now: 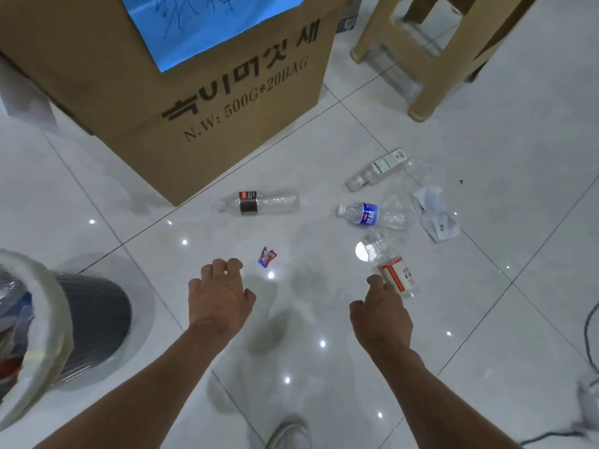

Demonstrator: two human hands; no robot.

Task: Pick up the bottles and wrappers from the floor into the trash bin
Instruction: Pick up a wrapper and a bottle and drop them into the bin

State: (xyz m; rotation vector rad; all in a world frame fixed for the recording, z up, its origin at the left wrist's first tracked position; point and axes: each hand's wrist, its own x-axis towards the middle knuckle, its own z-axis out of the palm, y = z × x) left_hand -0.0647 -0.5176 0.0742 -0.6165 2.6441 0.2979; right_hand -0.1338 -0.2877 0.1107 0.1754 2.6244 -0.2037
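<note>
**Single head-worn wide-angle view, facing forward and steeply down onto a tiled floor (pixel 525 150).**

The lens sits above the person's own forearms, which enter from the bottom edge and end at the left hand (pixel 220 293) and right hand (pixel 381 314) just below frame centre. A shoe (pixel 290 432) at the bottom edge puts the camera almost over the feet. The floor is near: the label on the blue-labelled bottle (pixel 369 214) right of centre shows as colour, its print blurred. The cardboard box (pixel 201 102) in the upper left leans outward and the trash bin (pixel 94 322) is cropped by the left edge, probably from the wide lens.
</note>
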